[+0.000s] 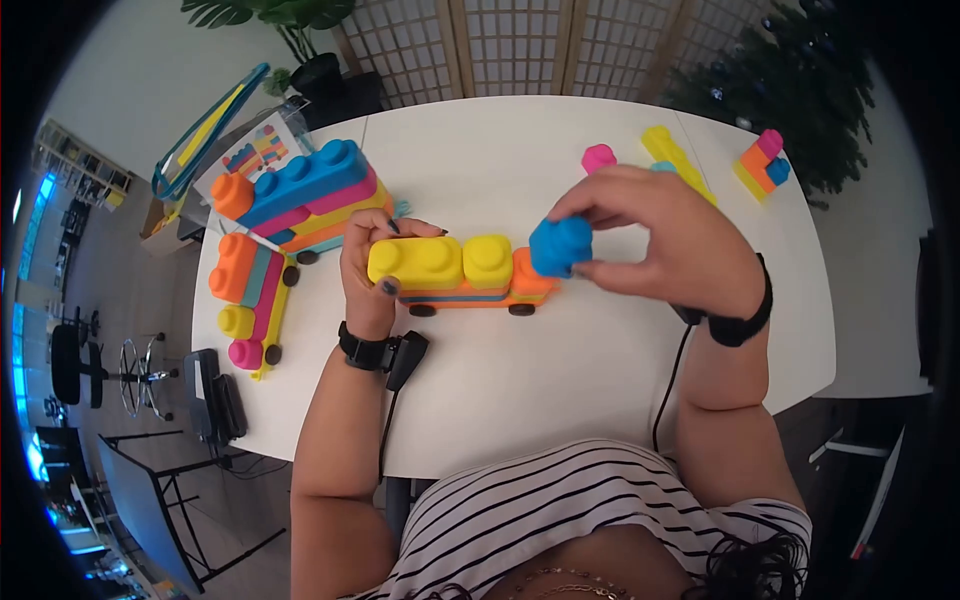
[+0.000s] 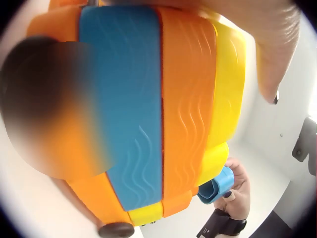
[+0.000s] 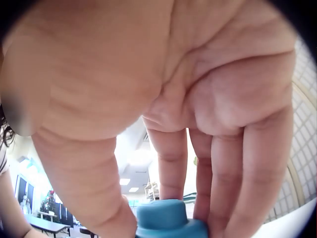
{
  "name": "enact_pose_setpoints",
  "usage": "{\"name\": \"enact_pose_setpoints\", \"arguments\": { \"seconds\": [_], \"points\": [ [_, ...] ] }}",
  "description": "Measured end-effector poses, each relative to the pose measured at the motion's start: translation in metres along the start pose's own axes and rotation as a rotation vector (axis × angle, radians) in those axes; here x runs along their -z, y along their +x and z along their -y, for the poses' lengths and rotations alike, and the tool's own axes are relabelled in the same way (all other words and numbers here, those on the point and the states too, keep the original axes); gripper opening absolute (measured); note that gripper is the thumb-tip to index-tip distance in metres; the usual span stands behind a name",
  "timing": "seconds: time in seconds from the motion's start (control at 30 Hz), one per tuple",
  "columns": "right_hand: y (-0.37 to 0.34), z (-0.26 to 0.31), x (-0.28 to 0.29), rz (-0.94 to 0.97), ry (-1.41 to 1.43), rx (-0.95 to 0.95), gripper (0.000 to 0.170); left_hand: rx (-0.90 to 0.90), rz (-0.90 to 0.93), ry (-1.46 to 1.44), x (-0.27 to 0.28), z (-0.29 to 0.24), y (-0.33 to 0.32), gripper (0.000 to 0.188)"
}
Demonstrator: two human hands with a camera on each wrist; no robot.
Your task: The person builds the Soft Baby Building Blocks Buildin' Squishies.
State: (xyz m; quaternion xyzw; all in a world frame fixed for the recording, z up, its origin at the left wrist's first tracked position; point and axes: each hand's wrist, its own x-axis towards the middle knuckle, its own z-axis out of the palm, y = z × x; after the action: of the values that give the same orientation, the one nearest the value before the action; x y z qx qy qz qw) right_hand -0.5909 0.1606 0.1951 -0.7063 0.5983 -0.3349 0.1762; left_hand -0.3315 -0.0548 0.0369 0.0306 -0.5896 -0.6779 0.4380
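Observation:
A wheeled block vehicle (image 1: 455, 296) stands mid-table, layered orange and blue, with two yellow blocks (image 1: 416, 262) (image 1: 488, 261) on top and an orange block (image 1: 530, 276) at its right end. My left hand (image 1: 368, 275) grips its left end, thumb on the near side and fingers behind. In the left wrist view its blue layer (image 2: 124, 99) fills much of the picture. My right hand (image 1: 675, 235) pinches a blue block (image 1: 561, 246) between thumb and fingers, at the orange block's upper right; whether they touch I cannot tell. The blue block (image 3: 166, 220) also shows in the right wrist view.
Two more block vehicles stand at the left, a tall one (image 1: 312, 200) and a lower one (image 1: 262, 290). Behind my right hand lie a pink block (image 1: 599, 157) and a yellow piece (image 1: 672, 158). A small block stack (image 1: 763, 168) is at the far right, a black device (image 1: 213, 395) at the left edge.

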Motion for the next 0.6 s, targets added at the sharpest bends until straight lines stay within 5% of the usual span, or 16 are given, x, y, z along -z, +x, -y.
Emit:
{"name": "enact_pose_setpoints", "arguments": {
  "seconds": [0.03,0.37,0.47,0.5,0.6],
  "points": [
    [-0.005,0.005,-0.003,0.040,-0.091,0.033,0.032,0.048,0.093,0.066,-0.002,-0.001,-0.001,0.073],
    [-0.010,-0.011,-0.022,0.066,-0.136,-0.038,0.037,0.214,0.143,0.092,-0.011,-0.002,-0.003,0.061],
    [-0.013,-0.028,0.000,0.158,-0.047,0.012,0.074,0.280,0.148,0.179,-0.014,-0.003,-0.008,0.061],
    [-0.017,-0.021,0.018,0.173,0.057,-0.198,0.085,0.324,0.175,0.274,-0.015,-0.003,-0.008,0.061],
    [-0.028,-0.084,0.046,-0.170,-0.015,-0.311,0.070,0.253,0.237,0.398,-0.024,-0.002,-0.008,0.059]
  ]
}}
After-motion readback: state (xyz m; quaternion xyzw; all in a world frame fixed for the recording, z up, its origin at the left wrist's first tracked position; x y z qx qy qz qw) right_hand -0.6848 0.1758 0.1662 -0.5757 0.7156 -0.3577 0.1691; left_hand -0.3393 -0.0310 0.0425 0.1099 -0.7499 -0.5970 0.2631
